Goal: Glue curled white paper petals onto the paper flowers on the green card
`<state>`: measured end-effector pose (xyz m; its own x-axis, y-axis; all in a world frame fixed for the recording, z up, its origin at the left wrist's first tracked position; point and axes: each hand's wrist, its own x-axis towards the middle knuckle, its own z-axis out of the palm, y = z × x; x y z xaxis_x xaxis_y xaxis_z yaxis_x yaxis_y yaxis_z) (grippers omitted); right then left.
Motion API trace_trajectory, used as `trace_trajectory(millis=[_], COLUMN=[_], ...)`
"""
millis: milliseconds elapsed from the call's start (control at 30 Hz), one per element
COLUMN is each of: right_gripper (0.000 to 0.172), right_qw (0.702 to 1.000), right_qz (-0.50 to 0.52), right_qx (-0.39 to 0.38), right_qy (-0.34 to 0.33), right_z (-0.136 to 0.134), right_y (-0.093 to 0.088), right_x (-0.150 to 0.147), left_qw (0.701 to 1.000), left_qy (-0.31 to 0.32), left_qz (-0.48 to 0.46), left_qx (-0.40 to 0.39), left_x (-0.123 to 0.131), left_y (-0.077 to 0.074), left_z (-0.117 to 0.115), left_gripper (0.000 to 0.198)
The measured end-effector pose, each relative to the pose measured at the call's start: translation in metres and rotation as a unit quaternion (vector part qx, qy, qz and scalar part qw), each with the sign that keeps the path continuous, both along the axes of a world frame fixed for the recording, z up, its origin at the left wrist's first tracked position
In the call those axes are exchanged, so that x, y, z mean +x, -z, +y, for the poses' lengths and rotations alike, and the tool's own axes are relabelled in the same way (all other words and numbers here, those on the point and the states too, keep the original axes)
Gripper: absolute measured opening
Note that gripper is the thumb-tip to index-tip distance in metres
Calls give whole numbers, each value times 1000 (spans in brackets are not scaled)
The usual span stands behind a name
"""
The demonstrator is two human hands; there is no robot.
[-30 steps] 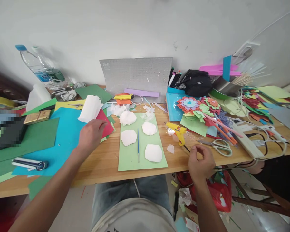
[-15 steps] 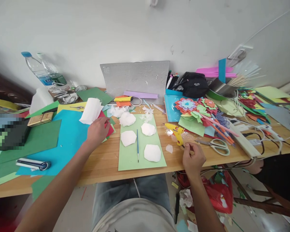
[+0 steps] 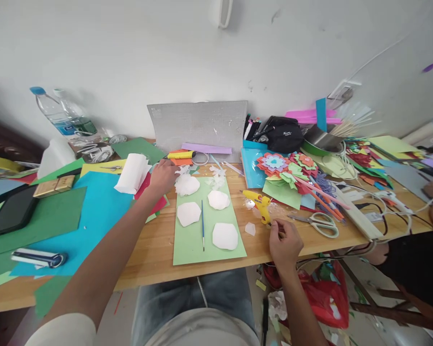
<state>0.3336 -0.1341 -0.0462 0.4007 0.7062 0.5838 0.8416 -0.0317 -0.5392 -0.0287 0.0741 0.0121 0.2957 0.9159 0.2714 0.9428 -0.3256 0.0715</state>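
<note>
My left hand (image 3: 162,177) reaches far over the wooden table (image 3: 155,245), with its curled fingers at a pile of white tissue scraps (image 3: 186,184) beside the red paper (image 3: 149,190); what it grips is hidden. My right hand (image 3: 284,241) rests at the table's front edge, fingers pinched together just below the yellow glue gun (image 3: 259,203). Between my hands lies a light green sheet (image 3: 195,240) carrying three white paper shapes (image 3: 224,236) and a thin blue brush (image 3: 202,225).
Blue paper (image 3: 97,211) and green paper (image 3: 39,216) cover the left side, with a curled white sheet (image 3: 132,173), a phone (image 3: 12,209) and water bottles (image 3: 57,115). Scissors (image 3: 319,223), paper flowers (image 3: 277,165), a black pouch (image 3: 283,134) and a cutting mat (image 3: 198,125) lie right and behind.
My left hand moved right and away from me, from the red paper to the white tissue scraps. My right hand shifted slightly left, nearer the glue gun. The view tilted a little.
</note>
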Motion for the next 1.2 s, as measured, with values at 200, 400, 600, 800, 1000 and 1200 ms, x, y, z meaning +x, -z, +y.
trace_trajectory(millis=[200, 400, 600, 800, 1000, 1200], right_gripper=[20, 20, 20, 22, 21, 23], right_qw=[1000, 1000, 1000, 1000, 1000, 1000], right_qz=[0, -12, -10, 2, 4, -5], right_qx=[2, 2, -2, -8, -7, -12], right_qy=[-5, 1, 1, 4, 4, 8], right_z=[0, 0, -1, -2, -2, -2], right_y=[1, 1, 3, 3, 3, 2], right_x=[1, 1, 2, 1, 2, 2], left_qw=[1000, 982, 977, 971, 975, 982], left_qy=[-13, -70, -99, -168, -164, -147], left_qz=[-25, -168, -183, -167, -122, -70], left_qx=[-14, -49, -36, -39, -84, -93], left_x=[1, -8, -20, -49, -45, -39], left_y=[-2, 3, -7, -14, -9, -6], left_z=[4, 7, 6, 6, 8, 14], left_gripper=[29, 28, 36, 38, 35, 39])
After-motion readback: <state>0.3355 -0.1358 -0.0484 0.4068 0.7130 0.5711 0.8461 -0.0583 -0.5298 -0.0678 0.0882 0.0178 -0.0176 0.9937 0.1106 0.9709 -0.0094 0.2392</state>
